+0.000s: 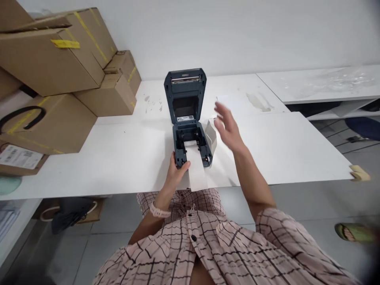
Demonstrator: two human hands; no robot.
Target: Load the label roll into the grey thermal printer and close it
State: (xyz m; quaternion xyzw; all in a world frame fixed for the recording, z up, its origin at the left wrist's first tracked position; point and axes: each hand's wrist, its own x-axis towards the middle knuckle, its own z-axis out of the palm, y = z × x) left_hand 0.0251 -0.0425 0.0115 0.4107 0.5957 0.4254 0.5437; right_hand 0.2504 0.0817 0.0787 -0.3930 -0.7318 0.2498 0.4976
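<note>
A dark label printer (pixel 204 148) stands on the white table with its lid (pixel 185 103) raised and tilted back. A white label strip (pixel 196 168) runs out of its front and hangs over the table's near edge. At the printer's front left corner, my left hand (pixel 175 173) grips the body, its thumb beside the strip. My right hand (pixel 228 126) is lifted to the right of the printer, fingers stretched out and slightly blurred, holding nothing. A folded piece of white paper (pixel 211 136) stands against the printer's right side.
Cardboard boxes (pixel 56 59) are stacked on the left of the table (pixel 124 170). A white wall rises behind. Clear plastic wrap (pixel 332 81) lies on the back right surface. A padded corner guard (pixel 360 173) covers the table's right corner. Someone's green shoe (pixel 354 232) shows on the floor.
</note>
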